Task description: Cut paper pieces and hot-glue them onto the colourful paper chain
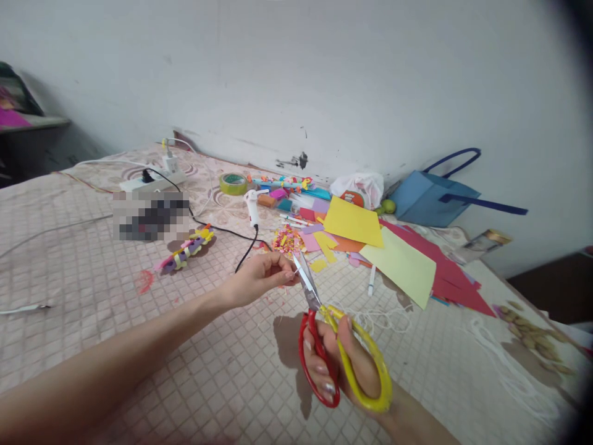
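Observation:
My right hand point(345, 364) grips a pair of scissors point(324, 315) with one red and one yellow handle loop, blades pointing up and away. My left hand point(259, 278) is closed in a pinch just left of the blade tips, holding something small and thin that I cannot make out. Both hands hover above a pink patterned cloth point(92, 290). A heap of small coloured paper bits point(287, 240) lies just beyond the blades.
Yellow, pale green and red paper sheets point(403, 262) spread to the right. A white glue gun point(252, 207) with a black cord, a green tape roll point(233, 183), a power strip point(152, 180), a blue bag point(428, 198) and white string point(384, 318) lie around.

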`<state>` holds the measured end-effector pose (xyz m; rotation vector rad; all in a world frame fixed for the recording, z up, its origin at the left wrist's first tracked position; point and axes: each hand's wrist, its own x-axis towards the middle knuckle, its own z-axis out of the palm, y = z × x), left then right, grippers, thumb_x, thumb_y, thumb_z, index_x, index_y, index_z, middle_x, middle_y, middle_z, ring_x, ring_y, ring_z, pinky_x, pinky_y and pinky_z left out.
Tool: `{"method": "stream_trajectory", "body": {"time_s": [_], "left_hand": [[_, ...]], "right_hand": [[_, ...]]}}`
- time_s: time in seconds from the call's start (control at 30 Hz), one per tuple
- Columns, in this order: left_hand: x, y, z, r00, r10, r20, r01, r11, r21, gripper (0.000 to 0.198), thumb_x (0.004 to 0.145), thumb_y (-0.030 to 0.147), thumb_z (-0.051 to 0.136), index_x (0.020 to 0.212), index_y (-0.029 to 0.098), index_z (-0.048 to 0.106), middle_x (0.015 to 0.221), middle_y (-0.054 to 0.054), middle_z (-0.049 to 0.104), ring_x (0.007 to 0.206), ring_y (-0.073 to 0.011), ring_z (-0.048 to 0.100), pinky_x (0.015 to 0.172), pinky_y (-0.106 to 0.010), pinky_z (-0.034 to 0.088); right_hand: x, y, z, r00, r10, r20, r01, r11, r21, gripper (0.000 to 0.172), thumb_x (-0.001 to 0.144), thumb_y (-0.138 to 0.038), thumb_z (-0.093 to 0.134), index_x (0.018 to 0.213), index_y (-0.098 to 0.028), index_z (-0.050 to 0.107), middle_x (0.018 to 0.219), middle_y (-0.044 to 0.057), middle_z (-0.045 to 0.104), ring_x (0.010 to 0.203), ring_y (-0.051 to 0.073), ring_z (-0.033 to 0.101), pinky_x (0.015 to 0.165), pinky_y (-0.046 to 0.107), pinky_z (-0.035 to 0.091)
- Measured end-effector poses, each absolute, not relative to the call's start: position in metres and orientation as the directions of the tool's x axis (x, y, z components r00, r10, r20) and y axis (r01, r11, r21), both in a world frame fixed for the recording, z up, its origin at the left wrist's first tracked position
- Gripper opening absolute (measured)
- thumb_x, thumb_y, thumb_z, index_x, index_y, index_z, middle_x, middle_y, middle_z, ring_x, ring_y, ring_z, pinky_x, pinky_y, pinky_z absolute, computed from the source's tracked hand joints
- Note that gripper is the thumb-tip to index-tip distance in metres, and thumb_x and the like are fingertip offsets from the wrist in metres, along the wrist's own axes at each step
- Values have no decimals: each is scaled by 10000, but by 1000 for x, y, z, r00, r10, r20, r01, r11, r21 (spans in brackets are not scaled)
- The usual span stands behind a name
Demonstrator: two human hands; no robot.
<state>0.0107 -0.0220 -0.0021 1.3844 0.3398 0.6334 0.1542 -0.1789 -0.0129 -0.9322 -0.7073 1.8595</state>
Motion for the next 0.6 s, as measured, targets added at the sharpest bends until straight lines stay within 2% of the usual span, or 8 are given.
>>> {"method": "stream_trajectory", "body": {"time_s": [0.1, 0.17, 0.27, 0.33, 0.37, 0.47, 0.6], "left_hand": [[10, -22, -5, 811, 569, 134, -208, 66, 976, 219, 786, 298, 656, 748, 112, 549, 842, -47, 619, 786, -122, 605, 739, -266, 472], [10, -23, -6, 817, 567, 103, -197, 107, 974, 223, 785, 298, 658, 742, 112, 544, 926, -69, 629, 832, -135, 610, 781, -292, 479], [9, -23, -4, 805, 591, 37, -194, 203, 960, 213, 778, 279, 671, 747, 118, 536, 980, -78, 644, 888, -147, 622, 838, -316, 479], [9, -23, -1, 800, 600, 9, -213, 269, 939, 204, 784, 270, 668, 758, 126, 527, 971, -77, 663, 892, -147, 633, 842, -312, 483], [9, -23, 0, 801, 599, 4, -229, 300, 926, 203, 789, 273, 664, 761, 129, 523, 959, -78, 672, 883, -146, 639, 836, -308, 487], [10, -23, 2, 801, 599, 4, -285, 374, 883, 202, 798, 281, 656, 768, 138, 518, 949, -81, 688, 862, -146, 652, 832, -301, 494], [8, -21, 2, 776, 630, 3, -315, 384, 868, 165, 814, 256, 638, 778, 149, 517, 1023, -82, 679, 889, -144, 653, 863, -296, 487]], "right_hand": [[157, -181, -14, -252, 922, -294, -435, -380, -817, 638, 635, -837, 416, 733, -207, 421, 489, -97, 379, 306, 24, 255, 304, 154, 281], [168, -180, -10, -132, 964, -232, -323, -263, -909, 626, 639, -830, 426, 727, -210, 426, 457, -105, 362, 294, 30, 240, 293, 160, 246], [195, -174, 5, 114, 987, -112, 60, -120, -991, 528, 688, -728, 531, 694, -206, 445, 415, -97, 376, 322, 59, 311, 328, 182, 275], [212, -168, 12, 307, 951, -42, 310, -142, -940, 415, 671, -554, 686, 724, -205, 468, 518, -68, 483, 392, 71, 381, 380, 198, 340], [218, -165, 12, 335, 942, -8, 392, -147, -908, 378, 650, -469, 734, 764, -203, 491, 611, -44, 551, 437, 76, 410, 426, 212, 377], [224, -161, 1, 292, 956, -31, 442, -164, -882, 357, 661, -345, 732, 910, -207, 518, 870, 17, 635, 572, 114, 504, 538, 259, 443], [227, -161, -16, 266, 960, -87, 457, -205, -866, 346, 675, -293, 705, 963, -194, 541, 829, 23, 650, 722, 186, 595, 648, 312, 480]]}}
